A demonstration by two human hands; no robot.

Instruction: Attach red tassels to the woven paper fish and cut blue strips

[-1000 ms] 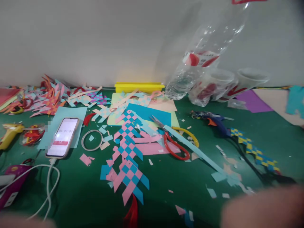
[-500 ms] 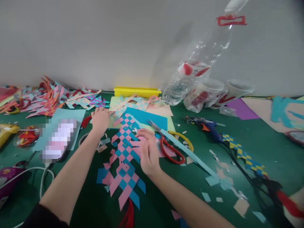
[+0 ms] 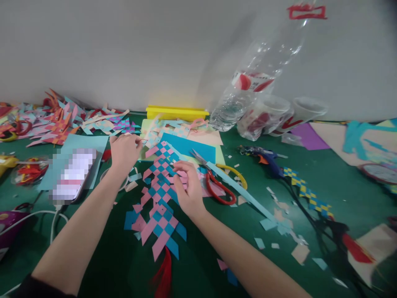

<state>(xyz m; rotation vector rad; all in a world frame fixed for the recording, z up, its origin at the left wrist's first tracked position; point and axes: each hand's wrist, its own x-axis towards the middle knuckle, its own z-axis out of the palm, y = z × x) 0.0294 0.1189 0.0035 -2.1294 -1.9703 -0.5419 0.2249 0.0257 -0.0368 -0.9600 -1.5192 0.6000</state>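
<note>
A long woven paper piece [image 3: 159, 198] of pink and blue strips lies on the green table [image 3: 217, 240], with a red tassel [image 3: 163, 273] at its near end. My left hand [image 3: 124, 151] rests at its upper left, fingers curled and pinching a small paper strip near the top of the weave. My right hand [image 3: 187, 188] lies on the weave's right side, fingers bent and pressing on the pink strips there. Red-and-yellow scissors [image 3: 221, 184] lie just right of my right hand.
A phone [image 3: 72, 176] on a cable lies at the left on light blue paper. Woven paper pieces are piled at the back left. A clear plastic bottle [image 3: 257, 78], cups [image 3: 279, 116], a blue glue gun [image 3: 268, 159] and a yellow-blue weave [image 3: 307, 194] are at the right. Scraps litter the table.
A second ago no hands were on the table; both arms have come in. In the last half second both hands shifted slightly toward the weave's top, and the view tilted a little.
</note>
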